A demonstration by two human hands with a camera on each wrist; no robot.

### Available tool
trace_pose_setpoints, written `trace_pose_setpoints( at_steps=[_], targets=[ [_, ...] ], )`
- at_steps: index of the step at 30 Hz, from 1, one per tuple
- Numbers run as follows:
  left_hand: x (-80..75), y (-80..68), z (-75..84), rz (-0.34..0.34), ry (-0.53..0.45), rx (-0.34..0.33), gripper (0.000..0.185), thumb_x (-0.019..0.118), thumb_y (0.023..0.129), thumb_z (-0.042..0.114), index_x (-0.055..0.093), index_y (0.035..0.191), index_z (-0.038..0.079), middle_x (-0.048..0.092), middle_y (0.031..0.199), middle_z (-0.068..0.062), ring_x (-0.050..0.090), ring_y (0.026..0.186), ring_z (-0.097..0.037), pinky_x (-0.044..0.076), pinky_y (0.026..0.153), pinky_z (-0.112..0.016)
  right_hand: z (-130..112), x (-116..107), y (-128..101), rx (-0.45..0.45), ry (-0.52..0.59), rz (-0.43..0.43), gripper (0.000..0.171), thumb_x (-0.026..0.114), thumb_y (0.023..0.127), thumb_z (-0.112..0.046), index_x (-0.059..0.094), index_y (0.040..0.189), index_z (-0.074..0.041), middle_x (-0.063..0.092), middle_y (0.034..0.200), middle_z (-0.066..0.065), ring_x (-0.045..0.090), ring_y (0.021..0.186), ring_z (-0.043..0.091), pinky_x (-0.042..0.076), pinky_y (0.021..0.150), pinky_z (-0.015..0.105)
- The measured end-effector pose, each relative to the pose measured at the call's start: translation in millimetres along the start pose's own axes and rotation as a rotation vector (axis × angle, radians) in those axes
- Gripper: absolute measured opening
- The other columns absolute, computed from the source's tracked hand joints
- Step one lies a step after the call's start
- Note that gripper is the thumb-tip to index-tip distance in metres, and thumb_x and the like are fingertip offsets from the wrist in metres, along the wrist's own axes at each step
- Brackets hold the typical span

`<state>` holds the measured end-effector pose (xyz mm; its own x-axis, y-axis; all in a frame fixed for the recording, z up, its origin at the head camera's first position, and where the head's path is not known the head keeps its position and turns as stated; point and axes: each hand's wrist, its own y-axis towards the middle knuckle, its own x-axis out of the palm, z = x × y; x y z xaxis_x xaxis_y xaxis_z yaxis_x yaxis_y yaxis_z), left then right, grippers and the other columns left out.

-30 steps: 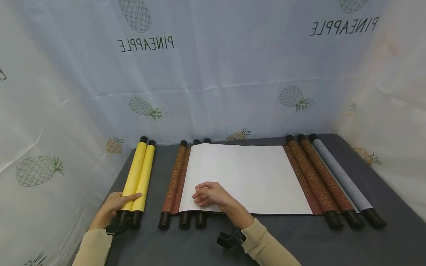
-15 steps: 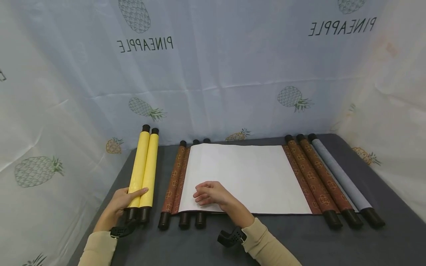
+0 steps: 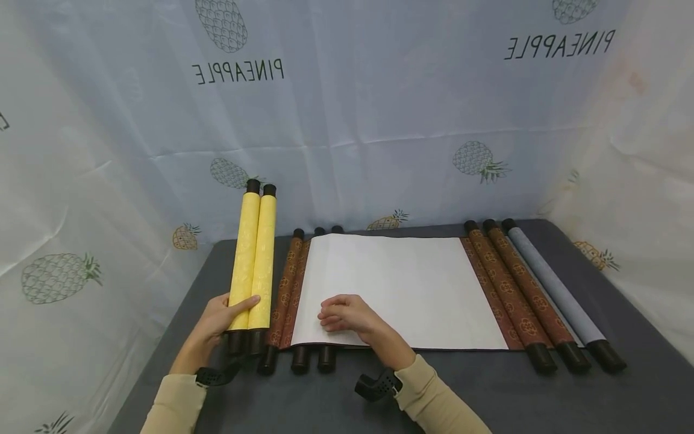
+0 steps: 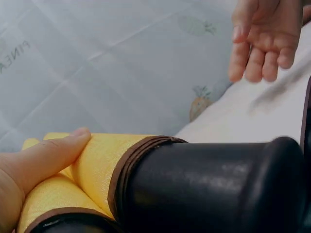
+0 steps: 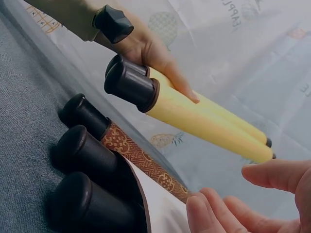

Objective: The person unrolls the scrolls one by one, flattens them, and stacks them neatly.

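Left hand grips the yellow scroll pair near its dark end caps, lifted clear of the table's near left – pickup step. Right hand rests relaxed, fingers loose, on the white sheet. Next move likely calls for a steady carry over the brown rolls.

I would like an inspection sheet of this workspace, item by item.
Surface: dark grey table, bare at the front.
Job's things: yellow scroll, lifted and tilted; open scroll, white sheet flat.
Clutter: two brown scrolls and a grey scroll at the right.
Hands: left hand grips the yellow scroll near its lower end; right hand rests on the sheet.
Cables: nothing seen.
Surroundings: pineapple-print cloth behind and beside.
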<state>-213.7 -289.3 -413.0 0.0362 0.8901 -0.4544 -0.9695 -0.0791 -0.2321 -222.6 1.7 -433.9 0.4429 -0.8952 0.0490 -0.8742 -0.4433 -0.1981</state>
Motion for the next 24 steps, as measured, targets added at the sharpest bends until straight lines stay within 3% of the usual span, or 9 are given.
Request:
trace_pose_setpoints(
  at_steps=[4, 15, 24],
  targets=[
    [12.7, -0.8, 9.5, 0.007, -0.028, 0.057, 0.056, 0.070, 0.086, 0.039, 0.054, 0.114, -0.007, 0.065, 0.076, 0.004, 0.063, 0.066, -0.010, 0.052, 0.061, -0.028, -2.3, -2.3, -1.6, -0.015, 0.002, 0.019, 0.037, 0.059, 0.094, -0.013, 0.058, 0.119, 0.012, 0.068, 0.113, 0.028, 0.072, 0.087, 0.015, 0.059, 0.081, 0.035],
    [66.0, -0.9, 43.3, -0.038, -0.137, 0.077, 0.051, 0.073, 0.084, 0.032, 0.055, 0.116, -0.003, 0.067, 0.089, -0.004, 0.064, 0.072, -0.012, 0.054, 0.066, -0.027, -13.1, -6.4, -3.9, -0.059, -0.023, 0.113, 0.040, 0.064, 0.091, -0.020, 0.061, 0.118, 0.009, 0.067, 0.116, 0.025, 0.072, 0.098, 0.027, 0.059, 0.083, 0.036],
    [107.1, 3.9, 59.1, -0.148, -0.233, 0.148, 0.046, 0.070, 0.087, 0.025, 0.056, 0.121, -0.002, 0.068, 0.097, -0.010, 0.066, 0.076, -0.013, 0.055, 0.070, -0.028, -22.0, -19.4, -6.4, -0.116, -0.050, 0.225, 0.046, 0.062, 0.093, -0.027, 0.059, 0.125, 0.006, 0.064, 0.122, 0.024, 0.070, 0.099, 0.024, 0.058, 0.085, 0.038]
  ],
)
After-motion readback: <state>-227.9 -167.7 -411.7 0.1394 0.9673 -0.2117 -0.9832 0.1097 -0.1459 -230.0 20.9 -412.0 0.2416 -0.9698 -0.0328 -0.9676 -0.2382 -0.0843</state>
